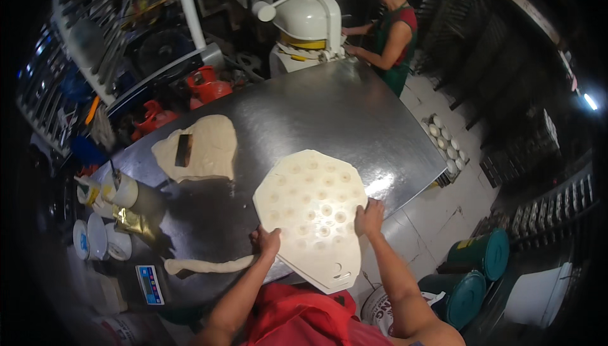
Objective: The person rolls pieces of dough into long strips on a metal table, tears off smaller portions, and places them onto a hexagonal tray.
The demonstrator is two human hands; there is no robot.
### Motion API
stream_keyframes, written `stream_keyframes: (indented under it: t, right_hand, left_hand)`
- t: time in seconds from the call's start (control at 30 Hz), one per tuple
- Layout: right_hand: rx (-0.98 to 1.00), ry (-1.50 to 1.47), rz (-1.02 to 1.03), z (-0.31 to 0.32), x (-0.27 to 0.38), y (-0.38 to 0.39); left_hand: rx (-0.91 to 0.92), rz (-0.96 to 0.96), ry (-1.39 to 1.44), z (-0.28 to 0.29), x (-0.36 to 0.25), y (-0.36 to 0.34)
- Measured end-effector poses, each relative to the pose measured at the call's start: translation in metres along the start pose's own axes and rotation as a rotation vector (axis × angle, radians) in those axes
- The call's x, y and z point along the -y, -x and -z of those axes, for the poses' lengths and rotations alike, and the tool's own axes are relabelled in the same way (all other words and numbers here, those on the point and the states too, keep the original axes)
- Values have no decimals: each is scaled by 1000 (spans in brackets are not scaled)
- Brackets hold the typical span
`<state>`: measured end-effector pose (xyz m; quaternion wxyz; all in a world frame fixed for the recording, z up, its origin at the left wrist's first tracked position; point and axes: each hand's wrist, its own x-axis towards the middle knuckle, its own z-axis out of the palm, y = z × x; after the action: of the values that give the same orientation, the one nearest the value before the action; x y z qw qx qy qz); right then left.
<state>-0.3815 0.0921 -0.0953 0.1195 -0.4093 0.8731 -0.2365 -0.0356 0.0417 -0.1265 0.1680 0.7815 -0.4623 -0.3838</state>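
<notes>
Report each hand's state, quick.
Left hand: gripping the edge of the cream dimpled plate.
Right hand: fingers spread, resting on the plate's other edge.

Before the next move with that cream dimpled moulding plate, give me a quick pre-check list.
1. Left hand on the cream dimpled plastic moulding plate, at its left edge: ok.
2. Right hand on its right edge: ok.
3. Plate fully on the steel table: not ok, its near end overhangs the edge.
4. Plate dimples free of dough: ok.
5. Flat dough sheet apart from plate: ok.
6. Long dough rope apart from left hand: cannot tell, very close.
</notes>
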Motion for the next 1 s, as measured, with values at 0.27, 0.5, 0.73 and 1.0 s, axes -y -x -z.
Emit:
stream_keyframes:
  t: [0.27, 0.5, 0.73, 1.0]
  right_hand:
    - [21, -23, -101, 6, 6, 20]
    - [-37, -133, 23, 0, -32, 40]
    - [-79, -44, -136, -2, 19, 52]
    - [-149, -174, 223, -11, 75, 96]
  left_hand:
    - [35, -22, 15, 14, -4, -3]
    - [90, -848, -492, 79, 58, 81]
    - [133, -822, -623, 106, 100, 26]
    - [546, -356, 267, 176, 92, -1]
